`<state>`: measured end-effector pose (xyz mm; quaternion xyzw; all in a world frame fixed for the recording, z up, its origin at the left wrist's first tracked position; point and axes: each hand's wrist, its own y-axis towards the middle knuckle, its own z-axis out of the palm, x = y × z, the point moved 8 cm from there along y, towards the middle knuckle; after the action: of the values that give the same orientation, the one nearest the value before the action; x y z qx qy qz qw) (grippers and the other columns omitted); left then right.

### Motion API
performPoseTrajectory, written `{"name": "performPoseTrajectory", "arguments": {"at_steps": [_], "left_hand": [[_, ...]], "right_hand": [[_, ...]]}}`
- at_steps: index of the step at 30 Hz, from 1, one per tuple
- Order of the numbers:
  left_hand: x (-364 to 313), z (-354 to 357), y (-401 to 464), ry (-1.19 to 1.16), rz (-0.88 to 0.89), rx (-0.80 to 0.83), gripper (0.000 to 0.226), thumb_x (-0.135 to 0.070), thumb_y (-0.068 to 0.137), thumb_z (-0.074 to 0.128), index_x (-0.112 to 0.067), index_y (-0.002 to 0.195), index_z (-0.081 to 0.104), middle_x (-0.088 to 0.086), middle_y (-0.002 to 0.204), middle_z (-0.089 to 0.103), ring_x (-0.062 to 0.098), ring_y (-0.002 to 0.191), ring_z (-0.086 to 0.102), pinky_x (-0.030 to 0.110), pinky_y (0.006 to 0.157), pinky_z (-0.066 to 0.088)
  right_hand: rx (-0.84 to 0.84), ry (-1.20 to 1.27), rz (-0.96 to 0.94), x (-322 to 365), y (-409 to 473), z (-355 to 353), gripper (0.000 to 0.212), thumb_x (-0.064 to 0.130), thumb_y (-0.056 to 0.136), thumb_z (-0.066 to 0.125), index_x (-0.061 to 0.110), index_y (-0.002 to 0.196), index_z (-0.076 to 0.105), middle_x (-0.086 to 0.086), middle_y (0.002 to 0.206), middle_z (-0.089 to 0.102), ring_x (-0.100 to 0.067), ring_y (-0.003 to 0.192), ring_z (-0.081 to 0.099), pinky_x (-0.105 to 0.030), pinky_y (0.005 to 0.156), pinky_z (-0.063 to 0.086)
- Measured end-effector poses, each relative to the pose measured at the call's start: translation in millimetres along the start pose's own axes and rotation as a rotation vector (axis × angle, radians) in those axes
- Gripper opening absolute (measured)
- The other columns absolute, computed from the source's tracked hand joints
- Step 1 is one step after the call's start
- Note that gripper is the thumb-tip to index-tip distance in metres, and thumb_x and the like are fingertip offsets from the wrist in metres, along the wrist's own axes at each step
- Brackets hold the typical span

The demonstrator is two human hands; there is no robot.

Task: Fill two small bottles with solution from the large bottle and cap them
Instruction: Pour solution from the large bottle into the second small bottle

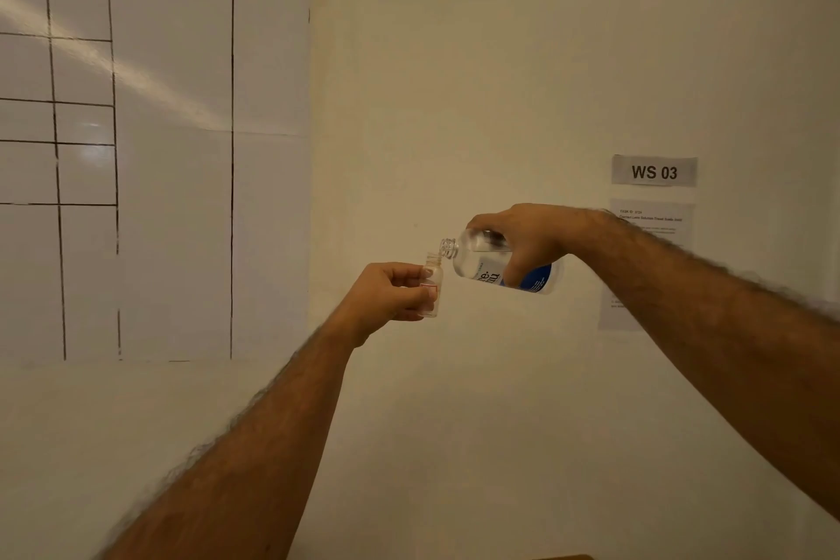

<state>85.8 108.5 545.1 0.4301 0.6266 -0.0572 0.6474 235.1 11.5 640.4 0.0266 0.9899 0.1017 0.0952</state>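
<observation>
Held up in front of a plain cream wall (454, 59), the left hand (386, 298) curls its fingers round a small bottle (432, 286), upright and uncapped, while the right hand (522, 236) grips the large bottle (495, 264) tipped sideways, its open neck just above the small one's mouth. On the wall behind, a ruled white chart (159, 127) hangs at left, a "WS 03" sign (654, 171) at right above a printed sheet (654, 223) whose text seems too blurred to read.

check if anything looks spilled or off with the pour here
No spill shows. The right hand tips the large bottle on its side, its open neck just above the mouth of the small bottle, which the left hand holds upright. One oddity: both are held in mid-air before the wall.
</observation>
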Motion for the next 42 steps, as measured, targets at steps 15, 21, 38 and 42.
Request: {"name": "performPoseTrajectory", "arguments": {"at_steps": [15,21,38,42], "left_hand": [[5.4,-0.4,-0.5,-0.006,-0.015,-0.001,0.025,-0.009,0.08,0.077,-0.014,0.103,0.07,0.003,0.094,0.075,0.021,0.082,0.074,0.029,0.067,0.06],[7.8,-0.2,-0.5,-0.011,-0.015,-0.001,0.023,-0.007,0.079,0.077,-0.015,0.099,0.07,0.004,0.093,0.075,0.022,0.081,0.074,0.029,0.067,0.06],[10.3,-0.5,-1.1,-0.008,-0.018,0.005,0.029,-0.009,0.078,0.079,-0.011,0.105,0.069,0.009,0.101,0.074,0.023,0.086,0.074,0.034,0.073,0.061],[10.9,0.2,-1.5,-0.005,-0.021,0.0,0.03,-0.009,0.078,0.079,-0.01,0.106,0.069,0.009,0.101,0.073,0.022,0.086,0.074,0.033,0.071,0.061]], "right_hand": [[0.014,-0.007,-0.007,-0.4,4.5,3.2,0.078,0.034,0.066,0.08,0.037,0.132,0.039,0.006,0.107,0.06,-0.016,0.09,0.063,-0.022,0.06,0.047],[0.019,-0.011,-0.004,-0.6,6.2,5.3,0.079,0.034,0.065,0.08,0.038,0.132,0.039,0.006,0.107,0.06,-0.017,0.091,0.062,-0.024,0.063,0.049],[0.03,-0.023,-0.003,0.2,7.8,7.1,0.077,0.034,0.066,0.08,0.037,0.132,0.039,0.005,0.112,0.06,-0.018,0.095,0.062,-0.028,0.071,0.055],[0.034,-0.023,-0.002,-0.1,8.0,8.0,0.079,0.033,0.067,0.081,0.036,0.133,0.038,0.005,0.111,0.06,-0.018,0.094,0.062,-0.023,0.064,0.05]]}}
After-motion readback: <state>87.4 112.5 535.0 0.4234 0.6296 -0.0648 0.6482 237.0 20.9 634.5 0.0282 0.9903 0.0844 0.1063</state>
